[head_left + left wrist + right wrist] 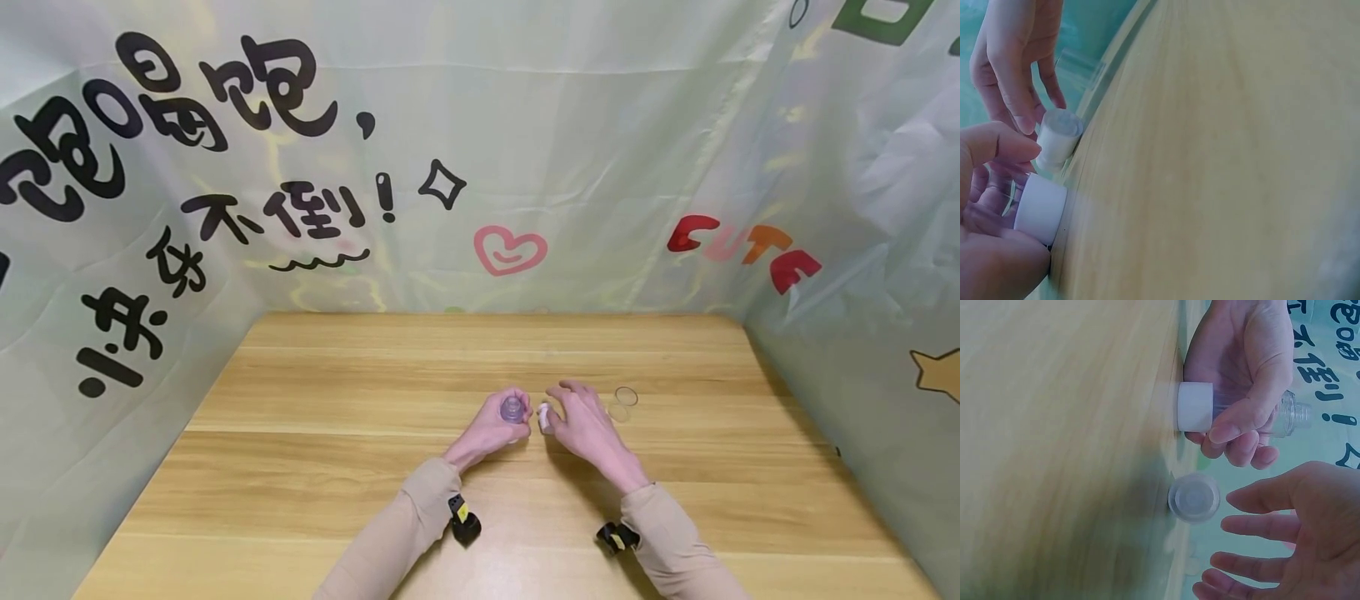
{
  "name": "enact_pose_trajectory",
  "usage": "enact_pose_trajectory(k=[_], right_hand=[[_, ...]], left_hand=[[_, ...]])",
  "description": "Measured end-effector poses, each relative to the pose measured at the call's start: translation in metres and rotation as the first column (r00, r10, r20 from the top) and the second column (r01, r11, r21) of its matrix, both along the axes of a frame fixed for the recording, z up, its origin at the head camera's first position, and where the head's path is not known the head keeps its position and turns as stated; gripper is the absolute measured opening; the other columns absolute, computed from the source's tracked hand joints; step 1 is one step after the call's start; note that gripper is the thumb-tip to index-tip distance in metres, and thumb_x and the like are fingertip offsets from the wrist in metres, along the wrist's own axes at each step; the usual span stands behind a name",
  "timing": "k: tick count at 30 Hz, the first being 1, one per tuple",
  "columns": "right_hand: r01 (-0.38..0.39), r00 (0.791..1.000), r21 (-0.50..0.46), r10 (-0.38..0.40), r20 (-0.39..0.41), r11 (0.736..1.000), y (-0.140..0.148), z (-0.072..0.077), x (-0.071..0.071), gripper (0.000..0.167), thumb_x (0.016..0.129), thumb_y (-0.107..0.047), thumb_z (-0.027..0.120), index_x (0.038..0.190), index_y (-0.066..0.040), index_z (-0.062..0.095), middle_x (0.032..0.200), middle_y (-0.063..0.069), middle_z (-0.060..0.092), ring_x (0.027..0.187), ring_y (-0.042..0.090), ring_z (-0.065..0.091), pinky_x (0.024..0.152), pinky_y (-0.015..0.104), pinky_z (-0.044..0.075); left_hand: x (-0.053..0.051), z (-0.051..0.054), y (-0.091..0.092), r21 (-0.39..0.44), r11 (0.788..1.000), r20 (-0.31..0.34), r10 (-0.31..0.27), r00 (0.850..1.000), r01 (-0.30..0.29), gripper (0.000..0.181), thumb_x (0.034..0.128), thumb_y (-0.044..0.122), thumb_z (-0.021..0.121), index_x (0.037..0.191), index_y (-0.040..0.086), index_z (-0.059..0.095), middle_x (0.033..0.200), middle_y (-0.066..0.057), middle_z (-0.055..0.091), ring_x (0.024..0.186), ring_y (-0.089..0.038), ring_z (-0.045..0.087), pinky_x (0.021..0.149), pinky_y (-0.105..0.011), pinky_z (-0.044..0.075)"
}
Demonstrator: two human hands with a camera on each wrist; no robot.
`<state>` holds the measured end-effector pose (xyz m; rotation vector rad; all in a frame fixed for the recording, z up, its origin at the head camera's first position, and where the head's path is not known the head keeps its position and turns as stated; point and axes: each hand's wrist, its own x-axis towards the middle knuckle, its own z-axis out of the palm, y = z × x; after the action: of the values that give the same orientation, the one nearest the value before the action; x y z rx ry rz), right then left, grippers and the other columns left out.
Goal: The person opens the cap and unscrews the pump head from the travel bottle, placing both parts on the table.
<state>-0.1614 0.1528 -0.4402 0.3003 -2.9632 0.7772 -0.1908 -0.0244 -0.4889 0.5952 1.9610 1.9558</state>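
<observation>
My left hand [491, 427] grips a clear bottle [1288, 415] with a white base [1195, 406]. The bottle stands upright, its open threaded neck facing up, the base at the tabletop. Just to its right a small white cylindrical piece [545, 418], like a cap, lies on its side on the table, one round end [1194, 498] facing the right wrist camera. Beside that piece is my right hand [588, 427], fingers spread and loosely bent. A gap shows between its fingertips and the white piece in the right wrist view, and it holds nothing.
Right of my right hand, a see-through piece shows as thin round outlines [626, 396] on the wooden table [337, 500]. Printed cloth [600, 150] walls the table at the back and both sides.
</observation>
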Motion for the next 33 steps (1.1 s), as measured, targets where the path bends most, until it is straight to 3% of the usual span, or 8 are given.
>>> enact_pose_trajectory(k=[16,23,33], right_hand=[[-0.038,0.997,-0.036,0.036,-0.065,0.999,0.000,0.006,0.006,0.038,0.090,-0.012,0.067,0.125,0.004,0.065,0.142,0.032,0.052,0.131,0.054,0.047,0.107,0.068,0.039],[-0.046,0.998,-0.043,0.044,-0.048,0.998,0.003,0.011,0.009,0.039,0.093,-0.014,0.064,0.128,0.002,0.064,0.145,0.032,0.049,0.134,0.054,0.044,0.107,0.070,0.038],[-0.063,0.995,-0.060,0.058,-0.075,0.996,0.010,0.017,0.011,0.042,0.093,-0.018,0.065,0.130,0.002,0.062,0.147,0.031,0.047,0.136,0.053,0.042,0.106,0.073,0.036]], left_hand=[[0.002,0.003,-0.002,-0.028,0.997,0.032,0.069,0.997,-0.068,0.043,0.0691,-0.012,0.072,0.106,-0.001,0.054,0.093,-0.005,0.060,0.087,-0.014,0.058,0.083,-0.026,0.051],[0.003,0.007,-0.004,-0.033,0.995,0.039,0.092,0.995,-0.091,0.060,0.0704,-0.002,0.084,0.120,-0.006,0.051,0.111,-0.019,0.061,0.095,-0.017,0.059,0.088,-0.028,0.052],[0.007,0.024,-0.014,-0.113,0.988,-0.015,0.103,0.995,-0.104,0.077,0.0707,0.019,0.090,0.131,0.000,0.046,0.129,-0.023,0.055,0.108,-0.018,0.055,0.101,-0.036,0.048]])
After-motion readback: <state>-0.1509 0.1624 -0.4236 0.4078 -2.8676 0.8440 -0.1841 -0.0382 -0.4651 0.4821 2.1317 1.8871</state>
